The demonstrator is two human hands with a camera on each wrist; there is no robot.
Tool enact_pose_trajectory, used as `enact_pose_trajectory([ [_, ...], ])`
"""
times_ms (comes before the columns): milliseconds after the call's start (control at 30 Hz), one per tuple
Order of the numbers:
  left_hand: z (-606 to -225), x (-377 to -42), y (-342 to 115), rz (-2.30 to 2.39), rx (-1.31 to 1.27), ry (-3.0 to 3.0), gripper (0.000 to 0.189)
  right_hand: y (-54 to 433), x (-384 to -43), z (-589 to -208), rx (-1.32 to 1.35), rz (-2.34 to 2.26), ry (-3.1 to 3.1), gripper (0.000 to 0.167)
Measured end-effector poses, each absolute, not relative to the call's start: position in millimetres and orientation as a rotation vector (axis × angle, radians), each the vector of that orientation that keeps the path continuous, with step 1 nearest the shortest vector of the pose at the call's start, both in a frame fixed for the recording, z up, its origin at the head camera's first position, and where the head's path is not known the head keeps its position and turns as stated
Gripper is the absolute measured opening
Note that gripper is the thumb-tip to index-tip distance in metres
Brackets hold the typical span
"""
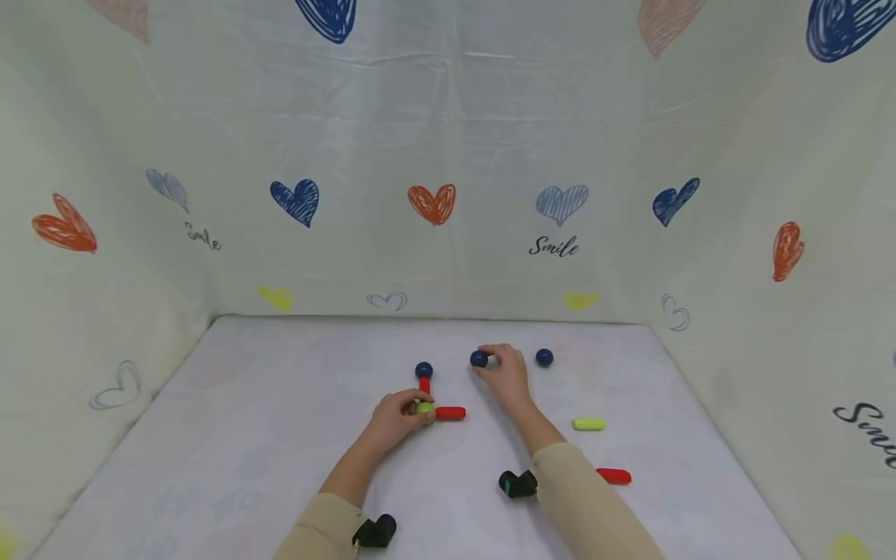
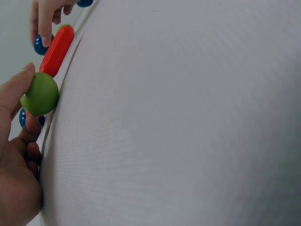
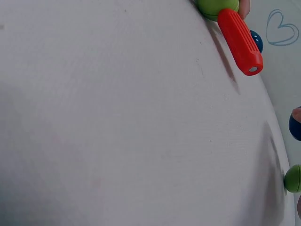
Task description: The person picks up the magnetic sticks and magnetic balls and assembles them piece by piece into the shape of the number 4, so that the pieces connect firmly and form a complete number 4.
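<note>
My left hand (image 1: 395, 420) pinches a green ball (image 2: 40, 94) between thumb and fingers. A red ridged rod (image 1: 450, 414) sticks out from this ball to the right. A second red rod (image 1: 425, 384) runs from it toward the back, with a blue ball (image 1: 424, 370) at its far end. Farther back, the right hand (image 1: 505, 377) holds another blue ball (image 1: 479, 358) between thumb and fingertips. Close by that hand, a second green ball (image 3: 292, 179) shows at the edge of the right wrist view; in the head view the hand hides it.
A loose blue ball (image 1: 544, 358) lies to the right of the right hand. Nearer, a yellow-green rod (image 1: 589, 425) and a red rod (image 1: 614, 476), partly behind the right sleeve, lie on the white table (image 1: 280, 404). A heart-printed curtain (image 1: 434, 257) stands behind.
</note>
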State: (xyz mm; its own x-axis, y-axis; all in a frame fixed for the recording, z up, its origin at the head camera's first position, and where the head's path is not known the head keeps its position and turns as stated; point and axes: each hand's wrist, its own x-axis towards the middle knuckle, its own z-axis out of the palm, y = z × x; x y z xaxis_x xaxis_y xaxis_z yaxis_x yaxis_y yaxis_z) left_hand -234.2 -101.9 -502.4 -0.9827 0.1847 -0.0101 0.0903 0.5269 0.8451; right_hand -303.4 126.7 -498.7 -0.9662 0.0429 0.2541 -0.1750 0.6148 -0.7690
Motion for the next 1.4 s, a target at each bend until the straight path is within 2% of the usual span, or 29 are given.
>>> enact_pose_trajectory([
  [567,-503,-235,-102,1.483,0.238,2.653,0.020,129,-275,-497,0.030,1.562,-2.528,0.035],
  [1100,-503,-233,-101,1.487,0.245,2.664,0.020,129,-257,-498,-0.170,1.771,-2.583,0.033],
  [1400,-500,-232,-102,1.484,0.243,2.670,0.019,127,-250,-496,-0.108,2.035,-2.419,0.031],
])
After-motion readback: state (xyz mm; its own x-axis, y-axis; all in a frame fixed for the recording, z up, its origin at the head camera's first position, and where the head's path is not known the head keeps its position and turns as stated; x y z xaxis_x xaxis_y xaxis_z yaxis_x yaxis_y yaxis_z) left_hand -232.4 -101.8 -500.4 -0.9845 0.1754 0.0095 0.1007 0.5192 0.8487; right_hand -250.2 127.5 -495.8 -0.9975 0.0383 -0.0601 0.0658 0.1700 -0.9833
